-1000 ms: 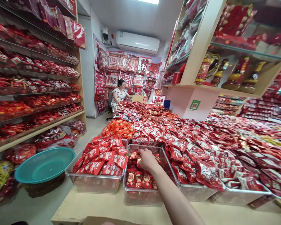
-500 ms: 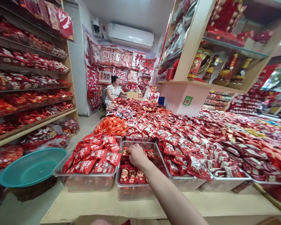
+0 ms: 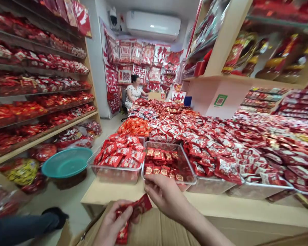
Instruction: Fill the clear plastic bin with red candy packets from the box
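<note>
My left hand [image 3: 116,218] is low in the middle, its thumb and fingers closed on small red packets [image 3: 143,204] with gold print. They stick out past the fingers, to the right and downward. Just above and to the right, my right hand [image 3: 163,191] has bent fingers slightly apart, with no packet visible between them. Its thumb side is close to the upper packet's end; whether they touch is unclear. Beyond the hands is a clear plastic bin [image 3: 192,177], with rows of similar red and gold packets [image 3: 160,155] lying inside.
Filled bins flank it: red packets [image 3: 119,152] left, dark red packets [image 3: 227,169] right. A cardboard box [image 3: 154,229] lies below my hands. On the left are a teal basin [image 3: 68,162], a leg with a dark shoe [image 3: 56,217] and stocked shelves [image 3: 41,82]. A person [image 3: 133,92] sits behind.
My right hand has come back from inside the clear bin toward me. My left hand has risen into view with red packets. The view has shifted, and a leg now shows at lower left.
</note>
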The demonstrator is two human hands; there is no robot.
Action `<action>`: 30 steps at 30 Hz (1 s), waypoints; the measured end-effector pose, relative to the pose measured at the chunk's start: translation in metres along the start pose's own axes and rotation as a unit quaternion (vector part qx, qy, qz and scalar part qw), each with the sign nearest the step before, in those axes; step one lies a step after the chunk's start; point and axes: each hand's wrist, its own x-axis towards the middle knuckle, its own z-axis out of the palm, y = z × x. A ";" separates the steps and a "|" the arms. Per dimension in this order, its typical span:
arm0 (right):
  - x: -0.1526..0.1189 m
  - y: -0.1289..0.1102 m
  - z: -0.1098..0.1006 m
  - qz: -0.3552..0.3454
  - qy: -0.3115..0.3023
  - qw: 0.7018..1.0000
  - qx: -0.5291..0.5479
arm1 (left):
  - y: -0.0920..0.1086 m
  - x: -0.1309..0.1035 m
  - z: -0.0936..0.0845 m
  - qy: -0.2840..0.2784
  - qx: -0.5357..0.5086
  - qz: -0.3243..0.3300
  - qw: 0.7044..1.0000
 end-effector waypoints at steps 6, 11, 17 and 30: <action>-0.049 0.017 0.038 0.146 -0.037 0.969 0.197 | 0.005 -0.009 0.006 0.006 -0.011 0.004 1.000; -0.044 0.028 0.046 0.188 0.006 0.933 0.308 | 0.002 -0.004 0.008 -0.012 0.028 -0.012 0.999; -0.054 0.027 0.047 0.011 0.113 0.985 0.131 | 0.004 -0.005 0.009 -0.002 0.001 -0.034 0.999; -0.064 0.027 0.070 0.139 0.050 0.945 0.293 | 0.003 -0.010 0.004 0.003 -0.040 0.012 0.999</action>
